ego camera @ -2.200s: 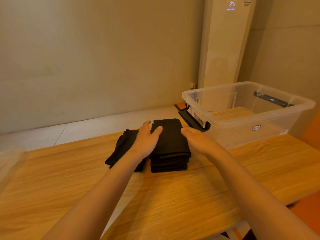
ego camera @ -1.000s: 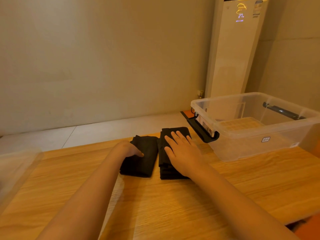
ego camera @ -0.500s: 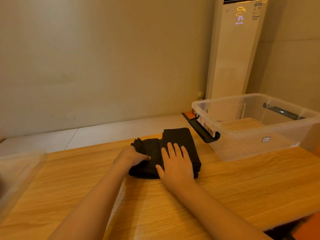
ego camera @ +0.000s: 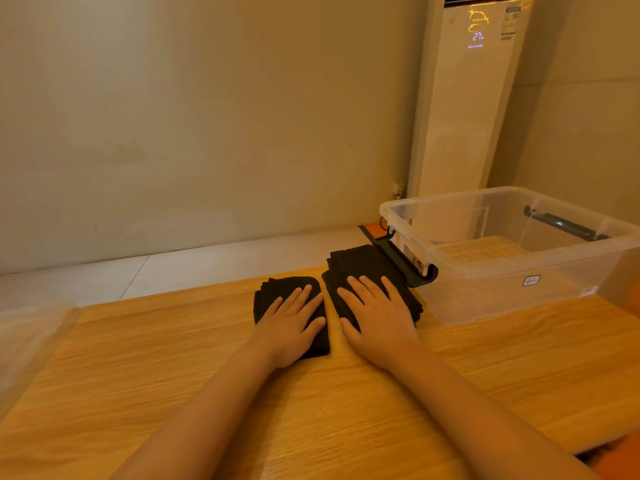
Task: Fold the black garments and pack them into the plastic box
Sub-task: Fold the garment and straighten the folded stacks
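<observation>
Two folded black garments lie side by side on the wooden table [ego camera: 173, 375]. The smaller folded garment [ego camera: 277, 289] is on the left, with my left hand [ego camera: 291, 323] pressed flat on it, fingers spread. The taller stack of folded black garments [ego camera: 360, 265] is on the right, next to the box, and my right hand [ego camera: 377, 320] lies flat on its near part. Neither hand grips anything. The clear plastic box [ego camera: 512, 271] stands open at the right with nothing black inside; its black handle [ego camera: 405, 265] nearly touches the stack.
A clear plastic lid or sheet [ego camera: 27, 341] lies at the table's left edge. A tall white air conditioner [ego camera: 467, 98] stands behind the box against the wall. The table's far edge runs just behind the garments, with pale floor beyond it.
My left hand has opened from a loose fist beside the small garment to lie flat on top of it. The two piles now sit slightly apart; my right hand stays flat on the stack.
</observation>
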Available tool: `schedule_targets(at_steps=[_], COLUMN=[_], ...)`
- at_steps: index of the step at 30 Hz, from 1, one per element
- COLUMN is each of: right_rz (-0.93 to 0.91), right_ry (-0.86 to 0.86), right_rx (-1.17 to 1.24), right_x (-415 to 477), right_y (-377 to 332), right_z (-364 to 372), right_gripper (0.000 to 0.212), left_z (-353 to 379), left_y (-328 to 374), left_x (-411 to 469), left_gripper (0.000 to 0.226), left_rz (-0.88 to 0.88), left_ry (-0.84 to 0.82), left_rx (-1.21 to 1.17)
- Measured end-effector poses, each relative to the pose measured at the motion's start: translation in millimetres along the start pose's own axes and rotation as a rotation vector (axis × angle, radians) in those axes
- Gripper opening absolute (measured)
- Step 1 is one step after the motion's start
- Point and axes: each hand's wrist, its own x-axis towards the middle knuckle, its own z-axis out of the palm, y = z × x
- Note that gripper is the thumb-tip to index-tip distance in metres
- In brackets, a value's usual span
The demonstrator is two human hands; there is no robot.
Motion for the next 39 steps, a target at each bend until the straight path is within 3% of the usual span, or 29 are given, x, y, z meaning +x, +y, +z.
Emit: schedule_targets(at_steps=[8, 17, 21, 25, 28, 33, 39], right_rz=[0.017, 0.090, -0.021, -0.006, 0.049, 0.052, 0.155], right_ry=[0.013, 0.006, 0.176, 0.389, 0.420, 0.208, 0.088], right_rx=[-0.009, 0.052, 0.051, 0.050, 0.016, 0.021, 0.132], right_x=[8.8, 8.3, 3.2, 5.4, 6.5, 2.0, -12.7], right_y=[20.3, 31.3, 31.4, 40.3, 46.0, 50.8, 57.8], right_z=[4.8, -1.5, -11.0, -18.5, -19.9, -8.8, -4.5], right_gripper=[0.059, 0.058, 0.053, 0.044, 0.046, 0.056, 0.060], left_z=[9.8, 9.9, -2.3, -23.7, -29.0, -9.6, -16.5], left_y=[36.7, 51.9, 53.4, 65.0, 75.4, 75.5, 48.8], left_x=[33.3, 44.7, 43.9, 63.5, 88.5, 106.2, 72.3], left_gripper=[0.065, 0.062, 0.058, 0.043, 0.043, 0.056, 0.059], left_rz=[-0.107, -0.098, -0.011, 0.215, 0.344, 0.246, 0.153], left_ry=[0.076, 0.096, 0.310, 0.505, 0.409, 0.119, 0.198], left_rx=[-0.065, -0.105, -0.159, -0.278, -0.300, -0.092, -0.001])
